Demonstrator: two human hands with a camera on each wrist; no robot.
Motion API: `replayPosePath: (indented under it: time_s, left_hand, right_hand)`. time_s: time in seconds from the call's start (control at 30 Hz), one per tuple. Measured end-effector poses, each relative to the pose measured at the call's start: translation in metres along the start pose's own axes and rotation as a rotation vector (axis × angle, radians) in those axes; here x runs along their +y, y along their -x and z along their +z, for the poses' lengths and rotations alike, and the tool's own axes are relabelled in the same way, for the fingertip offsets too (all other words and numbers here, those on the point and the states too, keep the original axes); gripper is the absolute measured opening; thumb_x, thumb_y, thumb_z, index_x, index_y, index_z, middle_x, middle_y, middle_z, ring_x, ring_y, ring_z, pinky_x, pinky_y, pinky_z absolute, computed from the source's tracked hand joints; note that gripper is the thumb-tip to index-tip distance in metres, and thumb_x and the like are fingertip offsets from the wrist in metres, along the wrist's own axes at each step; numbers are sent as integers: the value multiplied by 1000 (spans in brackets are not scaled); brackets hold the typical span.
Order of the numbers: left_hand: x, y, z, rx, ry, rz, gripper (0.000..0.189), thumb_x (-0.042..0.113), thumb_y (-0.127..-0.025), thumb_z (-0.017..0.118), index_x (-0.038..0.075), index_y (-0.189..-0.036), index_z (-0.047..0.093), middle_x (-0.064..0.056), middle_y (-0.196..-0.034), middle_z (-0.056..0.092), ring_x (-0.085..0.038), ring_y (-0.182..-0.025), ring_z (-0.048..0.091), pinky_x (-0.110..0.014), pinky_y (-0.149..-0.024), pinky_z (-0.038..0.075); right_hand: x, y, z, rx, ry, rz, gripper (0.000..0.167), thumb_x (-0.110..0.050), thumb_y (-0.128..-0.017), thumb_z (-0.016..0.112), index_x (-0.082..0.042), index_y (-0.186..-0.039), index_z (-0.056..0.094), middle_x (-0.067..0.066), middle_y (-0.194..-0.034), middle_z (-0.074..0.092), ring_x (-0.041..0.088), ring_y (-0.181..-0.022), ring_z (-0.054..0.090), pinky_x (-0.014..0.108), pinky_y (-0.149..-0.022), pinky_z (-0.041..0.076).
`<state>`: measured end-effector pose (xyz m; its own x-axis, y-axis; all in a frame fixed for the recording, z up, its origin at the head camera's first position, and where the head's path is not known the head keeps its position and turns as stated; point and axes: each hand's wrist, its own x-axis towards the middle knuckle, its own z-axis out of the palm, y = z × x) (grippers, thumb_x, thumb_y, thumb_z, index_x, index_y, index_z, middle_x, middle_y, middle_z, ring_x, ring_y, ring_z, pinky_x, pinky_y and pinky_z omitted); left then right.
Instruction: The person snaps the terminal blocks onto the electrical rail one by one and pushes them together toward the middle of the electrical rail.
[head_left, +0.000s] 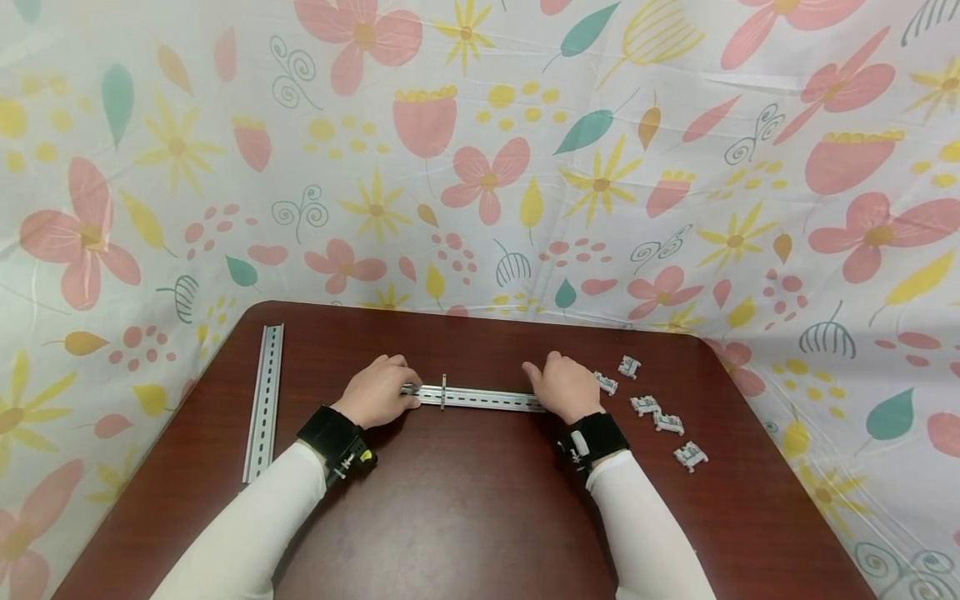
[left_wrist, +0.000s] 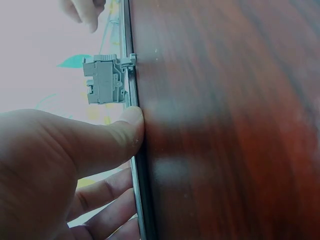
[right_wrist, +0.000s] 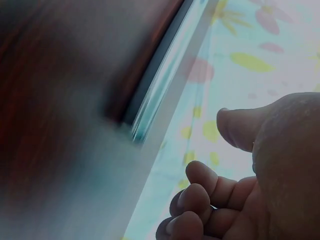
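A slotted metal DIN rail [head_left: 487, 398] lies crosswise in front of me. My left hand [head_left: 378, 392] grips its left end, the thumb [left_wrist: 131, 122] on the near edge and the fingers on the far side. Just past that thumb, a grey terminal block [left_wrist: 105, 80] stands on the rail, seen edge-on in the head view. My right hand [head_left: 567, 387] is at the rail's right end and overlaps it in the head view. In the right wrist view its fingers [right_wrist: 194, 199] are loosely curled, the thumb apart, with nothing between them.
Several loose terminal blocks [head_left: 690, 455] lie scattered on the table to the right of my right hand. A second, longer slotted rail [head_left: 264, 400] lies at the left, pointing away from me. Behind the brown table [head_left: 450, 517] hangs a flower-patterned cloth [head_left: 480, 233].
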<state>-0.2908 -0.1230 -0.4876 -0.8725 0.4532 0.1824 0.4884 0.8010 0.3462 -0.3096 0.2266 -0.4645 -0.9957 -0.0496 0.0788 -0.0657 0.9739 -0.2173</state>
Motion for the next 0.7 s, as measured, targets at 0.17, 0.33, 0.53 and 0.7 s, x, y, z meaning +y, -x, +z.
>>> replayPosePath:
  time_s: [0.17, 0.33, 0.53, 0.7]
  left_hand:
    - [0, 0, 0, 1, 7, 1, 20, 25, -96, 91, 18, -115, 87, 1, -106, 67, -23, -97, 56, -39, -80, 53]
    - [0, 0, 1, 0, 4, -4, 21, 25, -96, 91, 18, -115, 87, 0, -106, 67, -23, -97, 57, -39, -80, 53]
    - [0, 0, 0, -1, 14, -3, 20, 24, -96, 91, 17, -115, 87, -1, -106, 68, -23, -96, 56, -39, -79, 53]
    - [1, 0, -1, -6, 11, -9, 21, 24, -96, 91, 17, -115, 87, -1, -106, 67, -23, -97, 57, -40, -79, 54]
  right_hand:
    - [24, 0, -7, -2, 9, 52, 57, -51, -114, 60, 3, -98, 62, 16, -70, 59, 36, -63, 64, 51, -57, 54]
    - [45, -2, -14, -36, 8, 163, 67, -54, -114, 56, 12, -116, 62, 25, -83, 65, 44, -75, 68, 59, -67, 57]
    - [66, -6, -16, -36, 19, 269, 82, -57, -113, 55, 23, -136, 54, 41, -106, 67, 56, -93, 71, 69, -78, 58]
    - [78, -9, -14, -42, 10, 332, 97, -60, -111, 55, 27, -151, 41, 51, -140, 53, 65, -119, 64, 73, -93, 56]
